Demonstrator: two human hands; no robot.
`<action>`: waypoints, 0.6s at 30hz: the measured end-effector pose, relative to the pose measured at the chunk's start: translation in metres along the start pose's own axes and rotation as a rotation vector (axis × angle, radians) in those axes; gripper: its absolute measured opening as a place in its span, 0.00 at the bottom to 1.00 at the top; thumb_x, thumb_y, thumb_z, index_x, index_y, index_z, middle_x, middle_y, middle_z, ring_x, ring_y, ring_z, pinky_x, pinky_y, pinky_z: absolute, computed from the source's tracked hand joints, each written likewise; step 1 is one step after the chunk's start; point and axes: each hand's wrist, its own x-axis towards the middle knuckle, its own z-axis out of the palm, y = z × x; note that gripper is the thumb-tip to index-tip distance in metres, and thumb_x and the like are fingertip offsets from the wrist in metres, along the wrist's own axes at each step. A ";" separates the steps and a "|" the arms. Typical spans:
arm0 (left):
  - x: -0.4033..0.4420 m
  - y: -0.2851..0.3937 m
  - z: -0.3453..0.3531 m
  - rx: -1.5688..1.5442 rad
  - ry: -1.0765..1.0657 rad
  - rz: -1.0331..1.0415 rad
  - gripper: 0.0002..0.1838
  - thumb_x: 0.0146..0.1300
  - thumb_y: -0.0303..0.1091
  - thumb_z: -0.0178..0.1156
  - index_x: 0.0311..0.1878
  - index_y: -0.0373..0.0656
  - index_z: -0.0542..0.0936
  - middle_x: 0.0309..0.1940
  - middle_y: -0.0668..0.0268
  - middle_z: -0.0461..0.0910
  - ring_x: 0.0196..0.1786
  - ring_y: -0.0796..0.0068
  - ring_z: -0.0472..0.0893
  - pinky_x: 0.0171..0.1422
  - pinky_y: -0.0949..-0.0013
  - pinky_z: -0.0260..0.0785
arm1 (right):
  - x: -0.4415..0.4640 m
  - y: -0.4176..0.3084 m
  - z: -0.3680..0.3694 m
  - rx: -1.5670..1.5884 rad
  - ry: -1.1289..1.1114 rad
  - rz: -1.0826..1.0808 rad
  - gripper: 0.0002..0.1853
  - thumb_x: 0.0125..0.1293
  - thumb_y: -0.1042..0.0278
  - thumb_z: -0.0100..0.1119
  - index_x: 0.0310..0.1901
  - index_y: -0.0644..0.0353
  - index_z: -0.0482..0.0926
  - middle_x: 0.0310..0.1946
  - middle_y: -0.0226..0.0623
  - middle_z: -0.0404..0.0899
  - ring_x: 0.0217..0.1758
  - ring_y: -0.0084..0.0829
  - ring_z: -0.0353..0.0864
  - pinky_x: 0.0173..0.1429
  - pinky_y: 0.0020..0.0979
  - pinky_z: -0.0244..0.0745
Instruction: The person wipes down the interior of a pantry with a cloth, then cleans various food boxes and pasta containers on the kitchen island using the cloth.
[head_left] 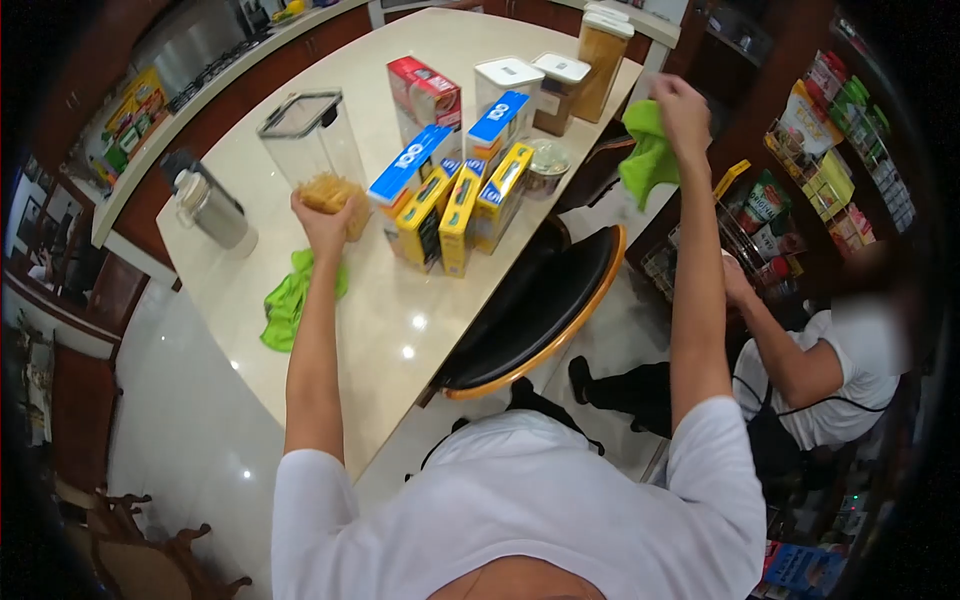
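Observation:
My left hand (pixel 328 222) is wrapped round the lower part of a tall clear container (pixel 318 145) with a dark-rimmed lid. Short pale pasta (pixel 335 190) fills its bottom. In my right hand (pixel 684 115), raised off the table's right side, a bright green cloth (pixel 648 155) hangs from closed fingers. A second green cloth (pixel 290 300) lies crumpled on the table beside my left forearm. Just right of the container stand blue-and-white boxes (pixel 410 165) and several yellow boxes (pixel 462 215).
A red box (pixel 425 90), white-lidded containers (pixel 562 90) and a round tin (pixel 547 165) stand farther back on the table (pixel 370 390). A metal bottle (pixel 213 215) is at the left. A black chair (pixel 540 310) sits at the right edge. Another person (pixel 800 370) is by stocked shelves.

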 end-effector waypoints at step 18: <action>-0.033 0.091 -0.053 0.069 -0.001 -0.274 0.45 0.59 0.33 0.61 0.71 0.45 0.41 0.68 0.54 0.50 0.66 0.55 0.62 0.66 0.61 0.58 | 0.212 0.099 0.133 0.001 -0.112 0.032 0.32 0.51 0.57 0.67 0.55 0.54 0.61 0.50 0.51 0.73 0.55 0.43 0.73 0.56 0.40 0.66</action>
